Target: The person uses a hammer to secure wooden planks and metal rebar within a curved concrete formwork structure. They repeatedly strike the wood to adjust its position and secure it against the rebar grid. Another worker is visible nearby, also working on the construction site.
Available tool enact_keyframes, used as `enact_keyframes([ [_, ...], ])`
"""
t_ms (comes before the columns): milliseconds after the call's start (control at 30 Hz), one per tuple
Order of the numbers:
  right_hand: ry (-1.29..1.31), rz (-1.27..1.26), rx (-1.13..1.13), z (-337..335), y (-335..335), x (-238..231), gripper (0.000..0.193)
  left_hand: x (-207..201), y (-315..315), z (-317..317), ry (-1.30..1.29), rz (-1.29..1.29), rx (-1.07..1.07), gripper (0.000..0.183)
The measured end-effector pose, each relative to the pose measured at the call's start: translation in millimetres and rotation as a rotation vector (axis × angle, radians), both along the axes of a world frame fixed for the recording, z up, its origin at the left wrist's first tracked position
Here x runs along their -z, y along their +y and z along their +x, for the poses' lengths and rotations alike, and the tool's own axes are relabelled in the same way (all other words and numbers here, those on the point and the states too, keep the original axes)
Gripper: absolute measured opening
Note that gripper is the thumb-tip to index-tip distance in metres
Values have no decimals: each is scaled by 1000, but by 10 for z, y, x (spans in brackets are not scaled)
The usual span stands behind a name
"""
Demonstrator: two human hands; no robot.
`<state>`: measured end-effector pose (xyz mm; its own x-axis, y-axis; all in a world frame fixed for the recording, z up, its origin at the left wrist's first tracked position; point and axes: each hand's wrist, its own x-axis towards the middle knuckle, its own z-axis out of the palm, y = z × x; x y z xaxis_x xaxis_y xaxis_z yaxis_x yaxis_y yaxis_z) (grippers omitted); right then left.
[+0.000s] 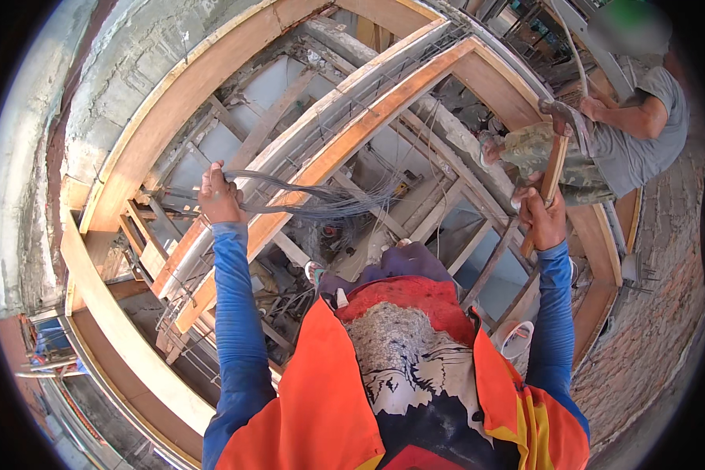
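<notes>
My left hand (218, 196) is closed round one end of a looped bundle of thin grey wire (345, 197). The rest of the bundle stretches to the right over the timber formwork (321, 166). On the right, my right hand (542, 215) grips a hammer (554, 166) by its wooden handle, holding it upright with the head up. The hammer's head overlaps a co-worker's clothes in the picture, so its outline is partly hard to make out.
A co-worker (638, 129) in a grey shirt sits or crouches at the upper right, holding a pale hose or rod. Rebar (321, 129) runs between the form boards. Timber beams and gaps lie below me. A white bucket (517, 340) is near my right forearm; a brick wall (650, 368) stands right.
</notes>
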<state>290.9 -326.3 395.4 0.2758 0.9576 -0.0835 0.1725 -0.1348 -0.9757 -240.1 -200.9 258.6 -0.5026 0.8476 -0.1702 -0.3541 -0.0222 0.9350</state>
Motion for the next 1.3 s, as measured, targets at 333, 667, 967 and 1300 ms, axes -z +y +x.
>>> enact_keyframes([
  [333,92,88,307,121,-380,302,22,-1272,154,302,-171,172,124,29],
  [667,-50,25,44,-1005,-144,237,16,-862,-469,1456,137,200,408,28],
  [967,574,-229,196,-1659,143,706,47,-1066,-1226,2288,428,543,780,27],
  [1300,-34,-82,2,-1821,-72,1033,42,-100,-1099,1840,-154,-85,1033,59],
])
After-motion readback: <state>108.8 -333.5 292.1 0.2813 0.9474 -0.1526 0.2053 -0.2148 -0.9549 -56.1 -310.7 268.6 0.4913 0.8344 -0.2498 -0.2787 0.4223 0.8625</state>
